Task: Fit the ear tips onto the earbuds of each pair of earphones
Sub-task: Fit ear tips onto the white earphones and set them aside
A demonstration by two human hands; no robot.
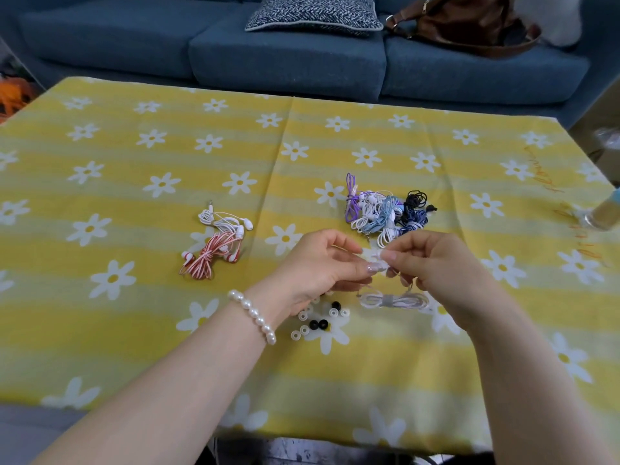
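Observation:
My left hand (pixel 322 263) and my right hand (pixel 432 263) meet above the table, fingertips pinched together on a small white earbud (pixel 377 256); which hand has the ear tip I cannot tell. That earbud's coiled white cable (pixel 394 301) hangs and rests below my right hand. Several loose white and black ear tips (pixel 318 318) lie under my left wrist. A white pair and a red-and-white pair of earphones (pixel 218 241) lie to the left. A heap of purple, white, blue and black earphones (pixel 385 213) sits behind my hands.
A yellow daisy-print cloth (pixel 134 182) covers the table. A blue sofa (pixel 285 58) stands behind it with a patterned cushion (pixel 315 13) and a brown bag (pixel 466 25). A bottle (pixel 604 213) is at the right edge.

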